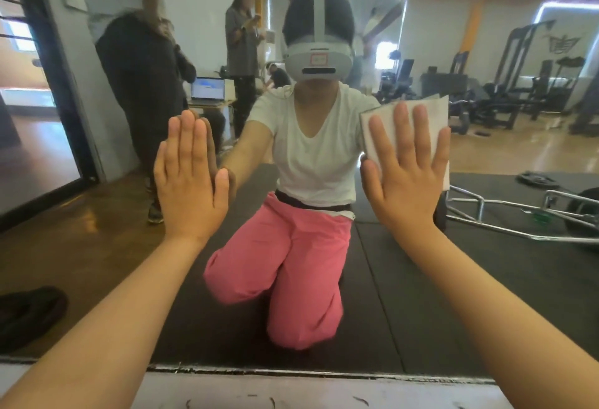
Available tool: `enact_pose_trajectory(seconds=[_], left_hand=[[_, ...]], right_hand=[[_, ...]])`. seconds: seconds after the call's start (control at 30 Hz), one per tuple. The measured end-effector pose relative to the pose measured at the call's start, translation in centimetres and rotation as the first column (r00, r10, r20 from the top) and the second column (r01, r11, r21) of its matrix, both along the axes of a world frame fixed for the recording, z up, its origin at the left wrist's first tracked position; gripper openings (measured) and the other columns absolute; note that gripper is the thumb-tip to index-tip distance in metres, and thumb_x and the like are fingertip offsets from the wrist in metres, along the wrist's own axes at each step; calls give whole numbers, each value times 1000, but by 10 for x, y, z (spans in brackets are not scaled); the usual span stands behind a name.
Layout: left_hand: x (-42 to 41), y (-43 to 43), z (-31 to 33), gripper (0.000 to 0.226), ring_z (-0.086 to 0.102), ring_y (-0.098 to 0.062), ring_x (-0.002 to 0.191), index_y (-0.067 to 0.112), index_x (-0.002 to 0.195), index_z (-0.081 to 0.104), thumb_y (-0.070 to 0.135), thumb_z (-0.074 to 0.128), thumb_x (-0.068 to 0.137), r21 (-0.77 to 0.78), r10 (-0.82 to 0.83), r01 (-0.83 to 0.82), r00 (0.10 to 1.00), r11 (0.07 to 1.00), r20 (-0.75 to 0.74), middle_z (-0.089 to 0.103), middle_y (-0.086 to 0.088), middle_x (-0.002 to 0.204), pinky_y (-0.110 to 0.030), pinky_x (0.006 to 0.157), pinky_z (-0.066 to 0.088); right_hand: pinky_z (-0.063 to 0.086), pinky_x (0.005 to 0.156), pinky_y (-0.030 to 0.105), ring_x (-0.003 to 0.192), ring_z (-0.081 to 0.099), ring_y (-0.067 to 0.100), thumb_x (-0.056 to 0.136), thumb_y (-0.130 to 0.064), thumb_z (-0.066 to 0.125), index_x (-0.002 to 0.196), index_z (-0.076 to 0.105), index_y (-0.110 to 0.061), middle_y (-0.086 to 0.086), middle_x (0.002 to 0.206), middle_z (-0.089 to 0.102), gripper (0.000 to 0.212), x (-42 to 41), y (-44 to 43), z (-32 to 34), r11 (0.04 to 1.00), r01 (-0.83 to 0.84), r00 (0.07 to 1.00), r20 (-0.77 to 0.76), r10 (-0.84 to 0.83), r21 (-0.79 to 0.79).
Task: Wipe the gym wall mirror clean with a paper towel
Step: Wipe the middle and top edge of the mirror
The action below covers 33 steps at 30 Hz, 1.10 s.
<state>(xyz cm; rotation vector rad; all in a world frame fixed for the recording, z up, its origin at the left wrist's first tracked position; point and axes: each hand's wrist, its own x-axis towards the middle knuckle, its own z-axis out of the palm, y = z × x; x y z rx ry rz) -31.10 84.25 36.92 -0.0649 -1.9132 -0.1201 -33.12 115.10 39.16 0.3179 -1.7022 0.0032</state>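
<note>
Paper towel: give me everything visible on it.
The paper towel is white and folded into a flat, roughly rectangular pad; layered edges show along its top. It lies flat against the mirror, pinned by the right hand, whose straight, spread fingers cover most of it. Only its top, upper left corner and right edge show. Whether it is damp cannot be told.

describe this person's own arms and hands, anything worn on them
No gloves, rings, watch or bracelets show on the left hand or the right hand. Both forearms are bare down to the picture's edge, with no sleeves in sight. The mirror reflects a white short-sleeved T-shirt on the wearer.
</note>
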Motion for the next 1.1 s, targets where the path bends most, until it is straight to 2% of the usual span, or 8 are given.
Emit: enact_pose_trajectory(seconds=[0.17,0.27,0.47,0.6,0.77,0.9,1.0,1.1], left_hand=[[-3,0,-1,69,4,-28,154,6,158,6,30,31,99,-1,2,-2,1000,1000,-26,8,-16,166,-43,125,3],[-3,1,-1,69,6,-29,154,5,158,9,28,35,98,3,11,-11,999,1000,-36,10,-17,166,-42,125,4],[-1,2,1,71,8,-30,153,4,158,11,24,43,98,-4,29,-29,998,1000,-48,12,-18,165,-39,125,2],[0,3,2,72,10,-31,152,3,157,12,21,47,97,-9,29,-29,997,1000,-67,14,-19,164,-36,124,-1],[0,1,2,70,9,-30,153,3,157,11,24,40,98,-16,16,-17,999,1000,-45,12,-18,165,-39,125,2],[-2,-1,1,69,6,-29,153,3,158,8,27,35,99,-30,9,-10,999,999,-37,10,-17,165,-41,125,3],[-1,-2,1,70,0,-24,154,5,158,3,30,32,99,-34,-8,6,999,999,-44,6,-13,166,-40,125,2],[-3,-3,-2,71,-8,-18,153,8,158,0,32,31,99,-37,-8,6,999,999,-52,-5,-5,165,-39,125,0]], right_hand=[[0,123,53,154,1,24,106,-40,31,159,19,-27,6,166,11,56,0,-5,-53,997,-29,999,41,27,64],[-3,123,51,155,1,25,104,-40,35,159,17,-29,1,168,-1,59,2,-7,-101,983,-53,997,70,41,174],[3,123,49,155,8,22,97,-37,46,158,23,-29,-1,168,6,65,11,-11,-187,941,-104,987,147,59,323],[4,123,48,154,11,20,97,-35,46,154,31,-29,-1,168,9,58,15,-10,-205,920,-118,983,176,55,373],[5,124,42,153,15,14,99,-35,44,151,37,-34,-6,163,25,53,15,-3,-187,895,-145,976,209,60,423],[6,124,41,153,17,13,99,-35,41,153,34,-36,-8,165,19,54,13,-6,-153,883,-152,980,181,78,445],[9,123,44,152,20,16,99,-36,45,152,39,-34,-4,162,27,53,8,-19,-104,910,-151,986,122,111,386],[8,123,48,153,16,20,102,-39,39,153,35,-31,1,163,25,52,2,-37,-34,927,-101,995,53,88,361]])
